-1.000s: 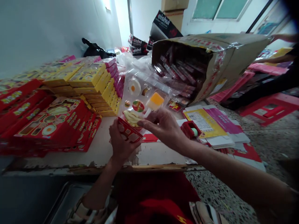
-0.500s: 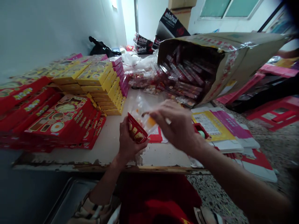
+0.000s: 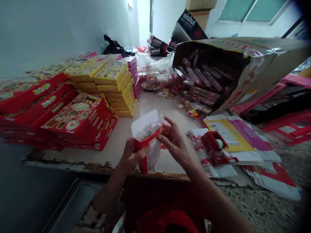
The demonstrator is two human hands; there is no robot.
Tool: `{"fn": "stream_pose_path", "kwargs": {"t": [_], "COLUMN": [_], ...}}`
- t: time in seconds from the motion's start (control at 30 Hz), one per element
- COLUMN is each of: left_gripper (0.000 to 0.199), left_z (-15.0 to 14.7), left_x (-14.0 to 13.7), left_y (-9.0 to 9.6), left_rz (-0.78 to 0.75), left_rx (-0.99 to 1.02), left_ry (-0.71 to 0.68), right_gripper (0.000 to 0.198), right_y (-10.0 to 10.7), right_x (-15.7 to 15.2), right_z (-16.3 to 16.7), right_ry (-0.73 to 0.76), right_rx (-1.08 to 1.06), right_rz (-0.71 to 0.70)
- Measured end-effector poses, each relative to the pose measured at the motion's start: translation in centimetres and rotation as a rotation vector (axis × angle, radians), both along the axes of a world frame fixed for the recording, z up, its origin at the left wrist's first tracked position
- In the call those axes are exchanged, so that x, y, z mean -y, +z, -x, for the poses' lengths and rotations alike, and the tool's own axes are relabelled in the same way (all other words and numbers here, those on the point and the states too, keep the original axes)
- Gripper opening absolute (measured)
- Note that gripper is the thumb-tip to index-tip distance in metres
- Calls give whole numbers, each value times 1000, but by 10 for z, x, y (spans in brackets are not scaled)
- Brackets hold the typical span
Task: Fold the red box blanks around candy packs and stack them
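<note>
Over the front of the table, my left hand [image 3: 132, 157] grips a small red cardboard box [image 3: 148, 139] from the left and below. The box's white-lined flap [image 3: 143, 124] stands raised, and clear plastic shows in its opening. At the box's right end my right hand [image 3: 173, 140] pinches the edge with thumb and fingers. Directly below the box is a clear plastic bag [image 3: 153, 155] with a red piece [image 3: 143, 165] beside it, partly hidden. To the right of my right hand lies a red tape dispenser [image 3: 213, 142] on plastic packets.
Stacked red boxes [image 3: 75, 113] and yellow boxes [image 3: 114, 77] stand at left. A tipped carton [image 3: 255, 71] of packets [image 3: 201, 77] lies behind right. Flattened boxes [image 3: 223, 134] overhang the table's right side, near pink stools [image 3: 289, 126].
The right hand has let go of or put away the orange item it held and come onto the box's right end. The box is turned, with its white flap now showing. The view has swung slightly left.
</note>
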State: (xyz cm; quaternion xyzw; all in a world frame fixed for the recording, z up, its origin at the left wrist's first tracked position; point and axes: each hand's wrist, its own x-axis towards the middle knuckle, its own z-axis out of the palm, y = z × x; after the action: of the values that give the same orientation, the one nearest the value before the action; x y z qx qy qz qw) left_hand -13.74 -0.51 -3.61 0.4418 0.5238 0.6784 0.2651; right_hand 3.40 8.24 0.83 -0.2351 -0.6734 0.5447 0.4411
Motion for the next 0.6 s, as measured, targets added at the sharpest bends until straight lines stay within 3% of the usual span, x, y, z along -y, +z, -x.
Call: {"fn": "stream_pose_path", "kwargs": {"t": [0.07, 0.17, 0.23, 0.37, 0.47, 0.6], "left_gripper": [47, 60, 64, 45, 34, 18], "left_z": [-14, -36, -47, -54, -50, -40], "left_x": [-8, -23, -28, -25, -21, -19], "left_y": [-3, -10, -16, -29, -34, -22], "left_rz": [-12, -120, -165, -217, -282, -386], "left_rx": [109, 183, 168, -52, -286, -503], "left_ry": [38, 279, 366, 364, 294, 278], "right_gripper": [66, 61, 61, 56, 34, 14], "right_y": [-20, -40, -47, -60, -66, -53], "right_x": [6, 14, 16, 15, 14, 13], "right_z": [5, 6, 3, -4, -7, -15], "right_ry": [-66, -217, -246, -282, -318, -356], "right_rx": [-36, -35, -18, 14, -2, -52], "right_rz": [73, 52, 30, -43, -118, -220]}}
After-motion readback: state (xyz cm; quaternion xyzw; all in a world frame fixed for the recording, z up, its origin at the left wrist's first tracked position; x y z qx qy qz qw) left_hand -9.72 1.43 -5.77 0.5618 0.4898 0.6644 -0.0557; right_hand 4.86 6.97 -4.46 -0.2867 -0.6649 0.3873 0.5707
